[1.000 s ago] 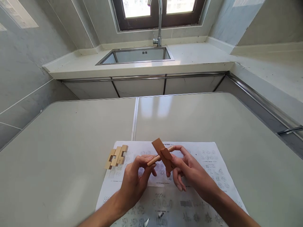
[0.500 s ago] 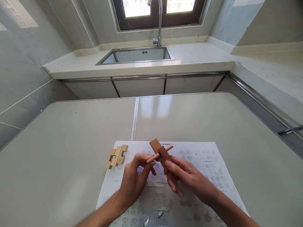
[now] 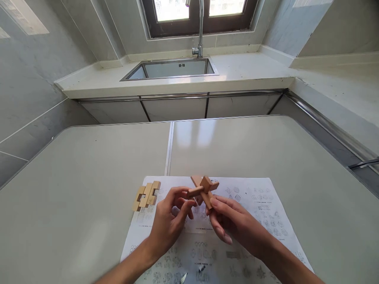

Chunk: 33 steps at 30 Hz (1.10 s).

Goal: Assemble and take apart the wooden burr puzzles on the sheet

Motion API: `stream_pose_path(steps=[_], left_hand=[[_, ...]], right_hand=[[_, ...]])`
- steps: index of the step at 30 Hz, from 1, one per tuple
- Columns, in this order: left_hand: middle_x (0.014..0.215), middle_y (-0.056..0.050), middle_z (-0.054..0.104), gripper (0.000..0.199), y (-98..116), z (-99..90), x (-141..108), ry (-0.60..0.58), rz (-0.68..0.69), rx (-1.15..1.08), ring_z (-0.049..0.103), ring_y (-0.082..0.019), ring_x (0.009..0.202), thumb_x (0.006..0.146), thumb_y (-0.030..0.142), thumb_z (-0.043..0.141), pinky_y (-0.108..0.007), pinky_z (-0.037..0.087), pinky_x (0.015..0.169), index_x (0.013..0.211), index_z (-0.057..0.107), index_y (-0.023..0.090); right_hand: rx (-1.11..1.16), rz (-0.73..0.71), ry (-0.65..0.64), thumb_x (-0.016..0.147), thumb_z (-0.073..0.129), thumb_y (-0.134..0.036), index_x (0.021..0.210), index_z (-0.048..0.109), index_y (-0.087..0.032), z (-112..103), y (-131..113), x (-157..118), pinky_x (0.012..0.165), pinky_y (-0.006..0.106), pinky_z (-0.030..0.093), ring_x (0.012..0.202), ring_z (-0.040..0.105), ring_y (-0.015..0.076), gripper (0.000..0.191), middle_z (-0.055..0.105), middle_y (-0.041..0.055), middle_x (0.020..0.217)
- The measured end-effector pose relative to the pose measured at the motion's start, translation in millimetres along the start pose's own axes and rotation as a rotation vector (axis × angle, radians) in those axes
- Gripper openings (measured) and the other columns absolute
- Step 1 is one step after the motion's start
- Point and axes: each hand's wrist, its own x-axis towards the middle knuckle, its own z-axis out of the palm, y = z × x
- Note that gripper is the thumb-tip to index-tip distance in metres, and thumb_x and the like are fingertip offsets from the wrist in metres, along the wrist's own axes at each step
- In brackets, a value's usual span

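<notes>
A partly assembled wooden burr puzzle [image 3: 206, 184] is held up over the printed sheet [image 3: 278, 213]. Its crossed pieces include a flat bar, a block and a round rod pointing left. My right hand [image 3: 229, 215] pinches the lower end of the bar between thumb and fingers. At the rod's left end, my left hand [image 3: 173, 215] has its curled index finger and thumb closed around it; the exact contact is partly hidden. Left of the hands, a few notched wooden pieces [image 3: 146, 195] lie side by side across the sheet's upper left edge.
The sheet carries small puzzle diagrams and lies on a pale table [image 3: 89, 189] with a seam [image 3: 169, 148] down its middle. Small torn scraps [image 3: 183, 278] show near its bottom edge. Beyond the table are a counter [image 3: 245, 71], a sink [image 3: 174, 70] and a tap [image 3: 200, 35].
The puzzle has turned in my hands, so the block now faces up and the rod lies more level. My left fingers have shifted slightly along the rod's end.
</notes>
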Motion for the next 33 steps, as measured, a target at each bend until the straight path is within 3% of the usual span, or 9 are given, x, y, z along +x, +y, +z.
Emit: stream_pose_path(steps=[5,9,13,19,27,33], left_hand=[[0.087,-0.001,0.071,0.03,1.6,2.5,0.0,0.006,-0.042,-0.016,0.068,-0.014,0.061,0.103,0.049,0.059,-0.026,0.051,0.058,0.117,0.053,0.023],[0.087,-0.001,0.07,0.027,2.5,2.7,0.3,-0.016,-0.049,-0.018,0.067,-0.013,0.06,0.104,0.048,0.057,-0.026,0.049,0.057,0.113,0.053,0.023],[0.088,-0.002,0.07,0.026,1.6,2.3,0.3,-0.03,-0.054,-0.024,0.068,-0.014,0.061,0.104,0.047,0.056,-0.026,0.049,0.057,0.112,0.054,0.023],[0.09,-0.002,0.07,0.024,-0.5,2.1,0.0,-0.044,-0.061,-0.022,0.068,-0.013,0.062,0.106,0.045,0.055,-0.026,0.049,0.058,0.112,0.053,0.022],[0.088,-0.002,0.071,0.022,1.8,2.5,0.0,-0.051,-0.069,-0.011,0.067,-0.013,0.061,0.106,0.044,0.054,-0.026,0.048,0.056,0.112,0.054,0.022],[0.089,-0.003,0.072,0.022,1.8,1.8,-0.2,-0.073,-0.054,0.009,0.068,-0.013,0.061,0.106,0.043,0.053,-0.025,0.049,0.055,0.106,0.057,0.021]], right_hand=[[0.167,-0.072,0.22,0.097,0.066,-0.054,0.084,0.062,-0.018,-0.6,-9.0,1.0,0.045,0.02,0.029,0.043,0.032,0.0059,0.039,0.049,-0.0058,0.055],[0.255,-0.236,0.446,0.094,0.071,-0.048,0.083,0.058,-0.021,-7.4,-12.2,3.5,0.044,0.021,0.032,0.044,0.029,0.0063,0.032,0.046,-0.0064,0.061],[0.311,-0.35,0.55,0.093,0.072,-0.044,0.087,0.056,-0.024,-16.7,-9.1,5.0,0.041,0.023,0.036,0.044,0.034,0.0073,0.026,0.051,-0.0052,0.068],[0.391,-0.408,0.612,0.093,0.073,-0.041,0.09,0.056,-0.026,-20.7,-8.7,4.7,0.038,0.023,0.035,0.044,0.038,0.0088,0.023,0.055,-0.0047,0.068],[0.312,-0.407,0.62,0.093,0.07,-0.048,0.088,0.056,-0.026,-22.9,-9.6,4.4,0.037,0.025,0.034,0.042,0.041,0.0102,0.027,0.057,-0.0041,0.066],[0.274,-0.325,0.51,0.091,0.069,-0.057,0.083,0.055,-0.024,-15.6,-10.5,6.0,0.035,0.024,0.03,0.038,0.037,0.0082,0.037,0.052,-0.0049,0.062]])
